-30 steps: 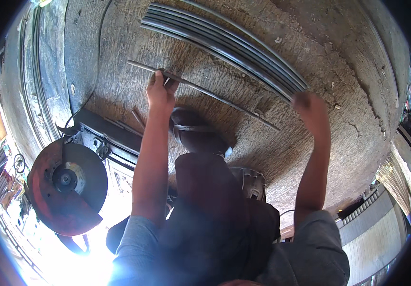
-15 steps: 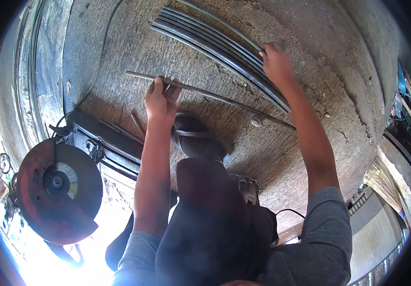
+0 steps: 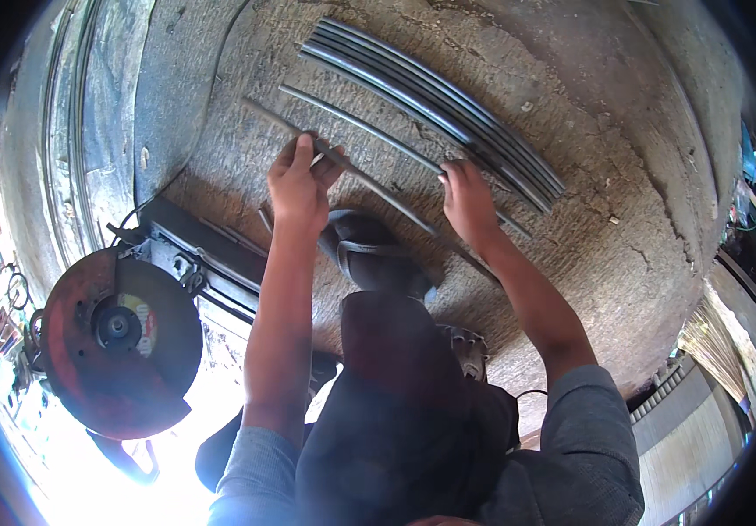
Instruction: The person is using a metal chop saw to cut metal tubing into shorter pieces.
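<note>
Floor (image 3: 614,289) of rough, worn concrete, spread wide under everything, with a cut-off saw (image 3: 117,326), round and red-and-dark, at lower left, well off to the side. Bundle of pipes (image 3: 435,98), dark and laid side by side on that floor, farthest out, long axis slanting from upper left down to lower right, bowed by the lens. Closer in, the near rod (image 3: 395,200), slim and dull grey, on much the same slant, passing just beyond the toe of a dark shoe (image 3: 378,259), upper-left end jutting past the left hand (image 3: 301,180), lower-right end close beside the right forearm (image 3: 535,298) in view. Between near rod and pipes, the far rod (image 3: 369,129), slim too, on nearly the same line, apart from both, most of its length to the left of the right hand (image 3: 468,197), only a short tail to the lower right. Right hand plainly nearer to the pipes, just below their right half; left hand well apart from them, below their left end. Left hand pinching near rod, thumb on top, fingers curled beneath, toward its upper-left end. Right hand pinching far rod between thumb and fingertips, right of its middle, back of the hand upward. Height of either rod over the floor impossible to tell from this single view.
</note>
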Motion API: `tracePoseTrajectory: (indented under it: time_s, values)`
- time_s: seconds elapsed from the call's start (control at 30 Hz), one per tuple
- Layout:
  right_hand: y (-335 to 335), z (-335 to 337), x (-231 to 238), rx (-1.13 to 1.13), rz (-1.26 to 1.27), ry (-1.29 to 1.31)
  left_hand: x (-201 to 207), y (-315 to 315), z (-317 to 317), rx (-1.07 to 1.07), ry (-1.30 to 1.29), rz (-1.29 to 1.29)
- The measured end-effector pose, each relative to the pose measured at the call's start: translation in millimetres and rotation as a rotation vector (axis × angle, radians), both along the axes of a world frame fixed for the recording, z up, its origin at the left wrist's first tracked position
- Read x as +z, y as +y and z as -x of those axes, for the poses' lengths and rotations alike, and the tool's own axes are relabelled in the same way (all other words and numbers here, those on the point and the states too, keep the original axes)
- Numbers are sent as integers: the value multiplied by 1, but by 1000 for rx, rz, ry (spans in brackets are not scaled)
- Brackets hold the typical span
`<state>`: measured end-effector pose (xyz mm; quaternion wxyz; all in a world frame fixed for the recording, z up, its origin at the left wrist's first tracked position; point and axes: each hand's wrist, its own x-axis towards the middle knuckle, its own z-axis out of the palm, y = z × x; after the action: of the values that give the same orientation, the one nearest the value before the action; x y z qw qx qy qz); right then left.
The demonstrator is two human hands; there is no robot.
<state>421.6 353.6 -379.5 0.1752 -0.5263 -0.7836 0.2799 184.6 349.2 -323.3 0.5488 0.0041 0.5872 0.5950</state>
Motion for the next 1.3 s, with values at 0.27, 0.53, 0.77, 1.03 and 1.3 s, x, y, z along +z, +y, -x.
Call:
tracePoseTrajectory:
  time_s: [0.27, 0.53, 0.77, 1.03, 1.3]
  values:
    - [19, -53, 89, -160, 749, 111, -8, 86, -17, -76, -30, -43]
    - [80, -92, 29, -7, -278, -16, -31, 166, -56, -183, 53, -19]
    - [100, -91, 4, -7, -290, -119, -41, 163, -46, -641, 750, -14]
    - [90, -96, -9, 19, -297, -108, -53, 134, -53, -1366, 1835, -132]
    - [95, -101, -7, 8, -138, -34, -52, 132, -64, -1374, 1920, -58]
